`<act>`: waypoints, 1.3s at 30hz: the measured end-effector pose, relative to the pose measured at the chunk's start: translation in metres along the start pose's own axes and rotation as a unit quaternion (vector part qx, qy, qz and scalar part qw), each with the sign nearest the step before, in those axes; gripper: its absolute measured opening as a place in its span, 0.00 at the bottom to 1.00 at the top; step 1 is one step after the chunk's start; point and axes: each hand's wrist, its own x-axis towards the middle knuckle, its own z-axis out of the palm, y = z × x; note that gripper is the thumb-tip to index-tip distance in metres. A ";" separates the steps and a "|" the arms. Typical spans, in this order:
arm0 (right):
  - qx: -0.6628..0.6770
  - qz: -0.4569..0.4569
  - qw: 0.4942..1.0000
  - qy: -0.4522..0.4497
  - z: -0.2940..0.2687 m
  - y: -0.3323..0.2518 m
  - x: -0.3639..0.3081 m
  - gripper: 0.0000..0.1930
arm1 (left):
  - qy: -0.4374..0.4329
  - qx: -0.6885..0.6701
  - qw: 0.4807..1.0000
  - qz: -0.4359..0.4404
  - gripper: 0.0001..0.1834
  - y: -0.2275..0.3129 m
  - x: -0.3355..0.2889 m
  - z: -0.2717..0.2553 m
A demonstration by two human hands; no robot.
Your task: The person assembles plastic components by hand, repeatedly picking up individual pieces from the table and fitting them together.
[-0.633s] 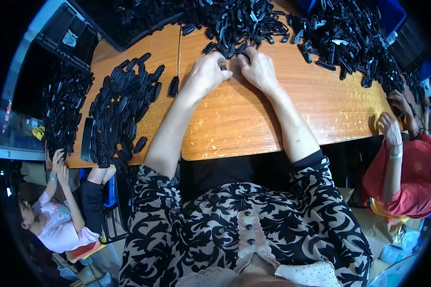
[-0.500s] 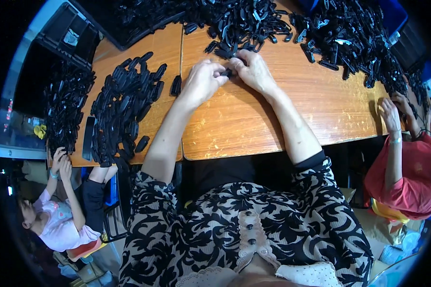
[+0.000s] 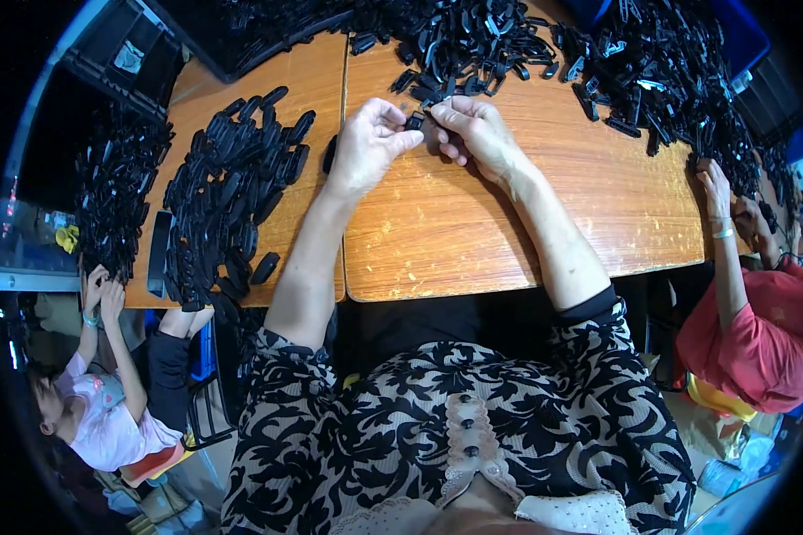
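Observation:
Between the thumb and fingers of my left hand (image 3: 368,145) is a small black plastic part (image 3: 414,121), raised a little over the wooden table. Close beside it on the right, my right hand (image 3: 480,132) is closed in a pinch, thumb against forefinger, its other fingers curled below. What sits in that pinch is too small and dark to make out. Just beyond both hands lies a heap of loose black plastic parts (image 3: 473,45), some of them frame-like. One oblong black piece (image 3: 329,154) lies by my left wrist, partly hidden by it.
Left on the wooden table (image 3: 509,236) spreads a pile of oblong black pieces (image 3: 219,192), with another heap (image 3: 111,192) past it. A large heap (image 3: 669,71) fills the far right. Co-workers sit at either side, a pink sleeve (image 3: 159,431) left and a red shirt (image 3: 754,330) right.
My hands have drawn slightly apart; the black part in my left hand now shows more plainly. My left hand has turned upward. The right co-worker's hand has moved toward the heap.

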 end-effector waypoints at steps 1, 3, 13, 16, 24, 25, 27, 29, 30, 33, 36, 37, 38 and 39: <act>0.010 0.010 1.000 -0.018 0.004 0.000 -0.001 0.13 | 0.004 0.000 1.000 -0.001 0.13 -0.002 0.000 -0.001; 0.005 0.007 0.999 -0.032 0.001 0.001 -0.003 0.13 | -0.004 -0.059 0.997 0.044 0.19 0.000 0.004 0.004; -0.033 -0.002 0.999 -0.038 -0.001 0.000 -0.005 0.10 | -0.001 0.211 0.976 0.063 0.16 0.009 -0.003 0.005; -0.085 0.010 0.996 -0.037 0.004 -0.001 -0.008 0.10 | -0.006 0.203 0.979 0.036 0.17 0.009 -0.007 0.004; -0.146 0.062 0.986 -0.041 -0.003 -0.011 -0.008 0.13 | 0.000 0.260 0.947 0.192 0.15 0.005 -0.007 0.008; -0.160 0.068 0.984 -0.047 -0.005 -0.010 -0.007 0.14 | -0.012 0.267 0.947 0.179 0.14 0.007 -0.009 0.008; -0.204 0.046 0.978 -0.002 0.000 -0.005 -0.001 0.17 | -0.022 0.269 0.948 0.170 0.13 0.012 -0.008 0.006; -0.202 0.002 0.979 0.024 0.005 0.002 0.002 0.15 | -0.033 0.237 0.956 0.170 0.13 0.007 -0.007 0.001; -0.232 -0.017 0.971 0.049 0.005 0.007 0.004 0.16 | -0.033 0.205 0.964 0.168 0.13 0.007 -0.005 0.003; -0.218 -0.012 0.976 0.030 -0.004 0.005 -0.001 0.20 | -0.030 0.116 0.989 0.091 0.15 0.011 -0.003 0.001; -0.132 -0.020 0.989 -0.055 -0.011 0.004 -0.008 0.23 | -0.049 0.016 0.999 0.011 0.17 0.021 -0.001 -0.004; -0.091 -0.050 0.990 -0.095 -0.014 0.004 -0.009 0.23 | -0.061 0.002 0.998 0.005 0.17 0.024 0.000 -0.001; -0.034 -0.037 0.988 -0.144 -0.013 0.003 -0.008 0.21 | -0.067 0.000 0.998 0.005 0.17 0.023 -0.001 -0.002; -0.034 -0.038 0.989 -0.138 -0.014 0.003 -0.006 0.21 | -0.070 -0.004 0.997 0.027 0.17 0.022 0.000 -0.004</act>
